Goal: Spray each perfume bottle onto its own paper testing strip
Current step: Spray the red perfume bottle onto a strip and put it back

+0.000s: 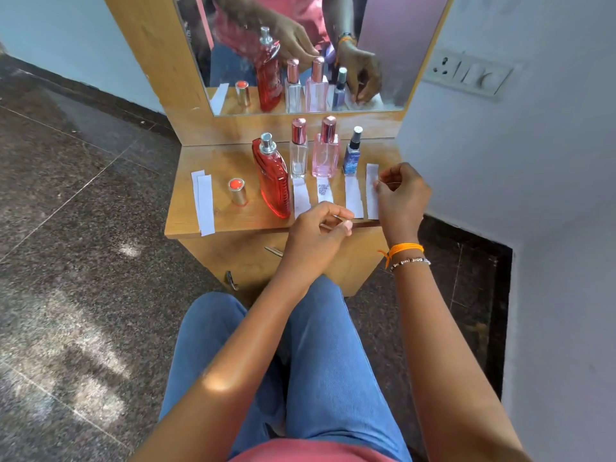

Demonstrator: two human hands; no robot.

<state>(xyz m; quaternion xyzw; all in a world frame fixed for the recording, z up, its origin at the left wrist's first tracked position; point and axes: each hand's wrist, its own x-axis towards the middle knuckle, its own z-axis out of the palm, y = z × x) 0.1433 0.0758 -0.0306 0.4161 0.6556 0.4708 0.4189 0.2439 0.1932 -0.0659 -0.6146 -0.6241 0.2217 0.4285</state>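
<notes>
Bottles stand in a far row on the tabletop [213, 155]: red [271, 176], clear [298, 150], pink [326, 150], blue [352, 153], with paper strips [354, 196] lying near them. Left hand [315, 236] hangs loosely curled at the near edge, grasping nothing I can make out. Right hand [401, 196] pinches the rightmost strip [371, 191].

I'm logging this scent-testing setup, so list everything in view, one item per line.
red bottle: 1, red, uncapped, left of the bottle row on the shelf
loose cap: 1, gold with red top, standing left of the red bottle
clear bottle: 1, clear with pink cap, second in row
pink bottle: 1, pink with pink cap, third in row
blue bottle: 1, blue, right end of row
paper strips: 6, white; four in front of the bottles, two overlapping at the shelf's left edge
shelf: 1, wood, under a mirror
wall switch plate: 1, white, right wall
left hand: at the shelf's front edge
right hand: fingers on the rightmost strip
</notes>
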